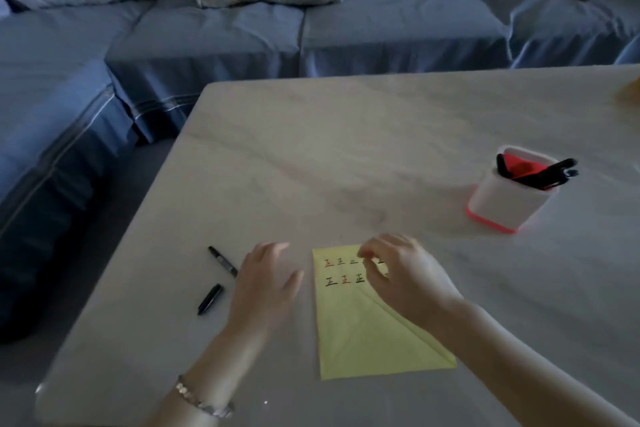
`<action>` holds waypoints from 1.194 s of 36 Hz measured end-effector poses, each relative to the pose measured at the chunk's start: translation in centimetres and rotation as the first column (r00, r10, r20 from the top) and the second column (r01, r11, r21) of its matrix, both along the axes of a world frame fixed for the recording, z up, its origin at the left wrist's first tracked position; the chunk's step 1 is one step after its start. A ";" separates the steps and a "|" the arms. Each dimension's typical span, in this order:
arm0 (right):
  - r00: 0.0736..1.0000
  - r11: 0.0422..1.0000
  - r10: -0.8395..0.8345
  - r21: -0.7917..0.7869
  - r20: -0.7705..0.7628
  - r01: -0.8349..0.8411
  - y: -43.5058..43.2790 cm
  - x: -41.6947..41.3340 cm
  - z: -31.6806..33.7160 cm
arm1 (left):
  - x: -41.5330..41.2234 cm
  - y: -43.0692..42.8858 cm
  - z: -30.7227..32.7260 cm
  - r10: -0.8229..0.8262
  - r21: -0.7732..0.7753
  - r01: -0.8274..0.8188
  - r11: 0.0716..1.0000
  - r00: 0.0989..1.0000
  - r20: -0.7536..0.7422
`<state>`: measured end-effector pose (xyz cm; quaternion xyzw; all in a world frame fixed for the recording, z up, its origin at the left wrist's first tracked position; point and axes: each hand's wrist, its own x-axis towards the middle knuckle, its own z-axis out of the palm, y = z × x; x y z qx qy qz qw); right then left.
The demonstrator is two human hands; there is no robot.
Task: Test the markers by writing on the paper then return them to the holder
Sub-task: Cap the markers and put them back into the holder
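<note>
Table [346, 149] bare from 10 to 1 o'clock of paper [363, 333]; holder [498, 201] blocks 2 o'clock, marker [222, 261] & cap [210, 299] at 9.

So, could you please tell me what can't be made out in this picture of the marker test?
Head view only:
- Marks on the yellow paper: the right end of both rows is hidden by the right hand.
- Marker on the table: its near end is behind the left hand.
- Markers in the holder: blurred, number unclear.
- Yellowish object: cut off by the right edge.

Left hand [268, 282] open, right hand [403, 274] curled
</note>
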<state>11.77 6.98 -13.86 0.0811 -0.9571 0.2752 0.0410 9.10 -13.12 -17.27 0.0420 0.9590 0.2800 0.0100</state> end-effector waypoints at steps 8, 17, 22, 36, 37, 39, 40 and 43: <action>0.939 0.993 0.108 -0.081 0.326 -0.086 -11.2 -3.5 -1.2 | 1.0 -8.6 -0.4 0.266 -0.164 -0.262 0.951 0.964 0.006; 0.889 0.991 0.065 0.078 0.453 -0.112 -17.7 -6.8 -3.4 | 1.2 -9.5 -1.3 0.243 -0.178 -0.231 0.957 0.969 0.051; 0.894 0.996 0.074 -0.086 0.443 -0.040 -15.6 -6.4 -2.9 | 1.4 -8.9 -1.4 0.236 -0.082 -0.233 0.969 0.971 0.028; 0.945 0.135 -0.169 -0.944 0.278 0.302 -3.0 0.6 4.0 | 3.1 0.5 4.7 -0.045 0.532 0.009 0.847 0.998 0.054; 0.943 0.108 -0.184 -0.948 0.276 0.298 -2.7 1.0 4.1 | 3.2 0.9 4.9 -0.053 0.535 0.019 0.845 0.997 0.049; 0.942 0.085 -0.207 -0.954 0.264 0.286 -2.1 1.6 4.3 | 3.4 1.6 5.0 -0.061 0.534 0.024 0.845 0.997 0.051; 0.940 0.082 -0.219 -0.955 0.261 0.284 -1.9 1.8 4.4 | 3.5 1.8 5.1 -0.064 0.536 0.025 0.844 0.997 0.053; 0.935 0.092 -0.241 -0.954 0.258 0.287 -1.2 2.3 4.5 | 3.8 2.4 5.5 -0.074 0.537 0.036 0.843 0.996 0.048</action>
